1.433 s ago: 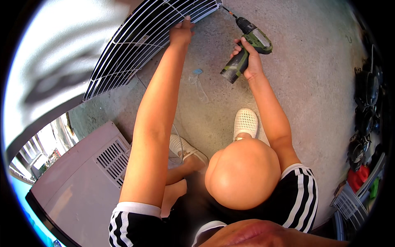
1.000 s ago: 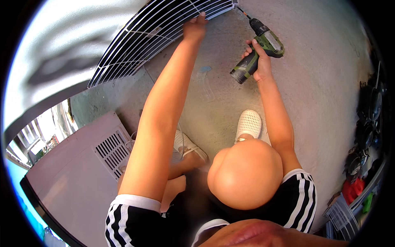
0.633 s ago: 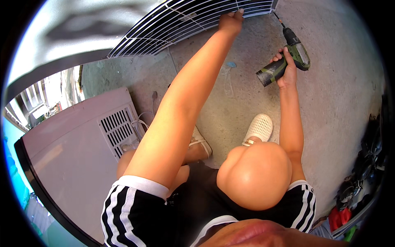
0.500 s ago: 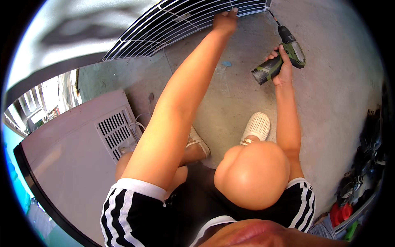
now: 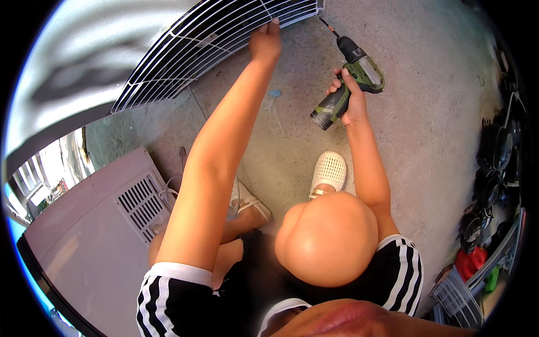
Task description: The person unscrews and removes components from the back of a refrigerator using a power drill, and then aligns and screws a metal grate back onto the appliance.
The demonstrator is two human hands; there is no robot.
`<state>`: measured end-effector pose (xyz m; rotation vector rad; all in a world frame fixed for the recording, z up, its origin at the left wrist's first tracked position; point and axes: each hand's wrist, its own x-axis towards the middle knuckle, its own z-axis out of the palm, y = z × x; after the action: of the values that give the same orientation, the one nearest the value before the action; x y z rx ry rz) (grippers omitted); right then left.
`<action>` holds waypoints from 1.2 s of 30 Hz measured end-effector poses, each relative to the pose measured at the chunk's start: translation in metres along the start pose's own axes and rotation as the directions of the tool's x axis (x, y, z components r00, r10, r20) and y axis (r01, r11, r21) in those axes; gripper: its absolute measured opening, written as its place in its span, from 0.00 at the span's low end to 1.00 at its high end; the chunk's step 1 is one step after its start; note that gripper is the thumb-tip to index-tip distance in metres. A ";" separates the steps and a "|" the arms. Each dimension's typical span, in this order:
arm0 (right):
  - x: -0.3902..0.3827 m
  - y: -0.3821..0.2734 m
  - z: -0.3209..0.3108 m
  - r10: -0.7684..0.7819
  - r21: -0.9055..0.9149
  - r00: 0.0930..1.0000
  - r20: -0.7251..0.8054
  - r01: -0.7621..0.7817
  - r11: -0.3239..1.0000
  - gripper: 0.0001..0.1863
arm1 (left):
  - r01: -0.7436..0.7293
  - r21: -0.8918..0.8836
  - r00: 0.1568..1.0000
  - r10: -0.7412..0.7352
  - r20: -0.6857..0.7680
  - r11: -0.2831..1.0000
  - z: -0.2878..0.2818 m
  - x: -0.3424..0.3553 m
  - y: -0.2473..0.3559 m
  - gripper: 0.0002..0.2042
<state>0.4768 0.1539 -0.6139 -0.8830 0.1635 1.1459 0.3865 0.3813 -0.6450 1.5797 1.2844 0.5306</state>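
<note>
My left hand [image 5: 265, 46] has its fingers closed on the rim of a white wire grille [image 5: 193, 42], which covers dark fins at the upper left. In my right hand [image 5: 355, 106] is a green and black cordless drill [image 5: 368, 70], gripped by its handle, with the battery end toward me. Its long driver bit [image 5: 327, 24] points up and left, the tip at or very near the grille's right corner. Whether the tip meets a screw there is too small to tell.
A large pale metal casing [image 5: 73, 50] adjoins the grille. Left of my legs lies a light panel with a slotted vent [image 5: 140, 202] and a cord. My shoe [image 5: 329, 170] rests on concrete. Dark items [image 5: 494, 151] and a red object [image 5: 470, 263] line the right edge.
The whole view has shifted, so the grille, drill and both hands appear farther left. Both grips look the same, and the bit stays at the grille's corner.
</note>
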 end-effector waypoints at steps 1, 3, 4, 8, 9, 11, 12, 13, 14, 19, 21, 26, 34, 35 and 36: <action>-0.009 -0.002 0.000 0.006 -0.006 1.000 -0.013 -0.006 1.000 0.15 | -0.108 -0.011 0.991 0.107 -0.077 0.994 0.010 -0.009 -0.007 0.21; -0.026 0.001 -0.012 0.035 -0.009 0.998 -0.055 -0.035 0.999 0.16 | -0.053 -0.194 0.971 0.005 -0.239 0.980 0.043 -0.035 -0.022 0.17; -0.034 -0.001 -0.016 0.031 -0.012 0.996 -0.083 -0.032 0.999 0.16 | -0.035 -0.285 0.949 -0.057 -0.309 0.958 0.059 -0.045 -0.023 0.15; -0.060 0.001 -0.029 0.046 -0.003 0.987 -0.152 -0.047 0.999 0.16 | 0.438 -0.511 0.881 -0.240 0.407 0.740 0.078 -0.042 0.029 0.09; -0.065 0.001 -0.030 0.060 0.027 0.984 -0.167 -0.056 0.998 0.16 | 0.506 -0.589 0.855 -0.275 0.440 0.630 0.088 -0.033 0.037 0.09; -0.074 0.005 -0.024 0.097 0.068 0.982 -0.165 -0.087 0.994 0.15 | 0.565 -0.694 0.825 -0.330 0.459 0.446 0.102 0.000 0.031 0.08; -0.078 0.003 -0.024 0.095 0.059 0.980 -0.174 -0.086 0.995 0.15 | 0.579 -0.726 0.813 -0.330 0.479 0.372 0.115 0.012 0.028 0.08; -0.080 0.000 -0.027 0.078 0.052 0.979 -0.190 -0.069 0.996 0.15 | 0.585 -0.746 0.805 -0.337 0.487 0.319 0.125 0.014 0.039 0.07; -0.082 -0.002 -0.029 0.065 0.045 0.979 -0.194 -0.057 0.997 0.15 | 0.589 -0.763 0.798 -0.341 0.497 0.265 0.131 0.017 0.050 0.06; -0.092 -0.002 -0.041 0.102 0.012 0.973 -0.209 -0.102 0.995 0.16 | 0.530 -0.808 0.815 -0.418 0.401 0.257 0.159 0.033 0.036 0.06; -0.093 -0.002 -0.045 0.129 0.012 0.970 -0.203 -0.130 0.991 0.16 | 0.482 -0.810 0.848 -0.409 0.336 0.334 0.161 0.032 0.030 0.08; -0.099 -0.007 -0.052 0.175 0.000 0.966 -0.191 -0.178 0.984 0.15 | 0.395 -0.841 0.879 -0.419 0.228 0.371 0.177 0.031 0.035 0.12; -0.101 -0.013 -0.054 0.157 -0.086 0.962 -0.223 -0.179 0.980 0.16 | 0.626 -0.660 0.769 -0.189 0.611 0.415 0.180 -0.022 0.032 0.10; -0.101 -0.016 -0.058 0.129 -0.111 0.960 -0.248 -0.160 0.981 0.16 | 0.545 -0.699 0.815 -0.097 0.571 0.463 0.168 -0.040 0.036 0.10; -0.102 -0.018 -0.060 0.113 -0.135 0.960 -0.258 -0.151 0.979 0.16 | 0.445 -0.739 0.859 -0.006 0.513 0.506 0.146 -0.053 0.037 0.09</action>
<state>0.4657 0.0378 -0.5898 -1.1679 0.3480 1.1804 0.5047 0.2748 -0.6607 0.5989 0.6523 0.4603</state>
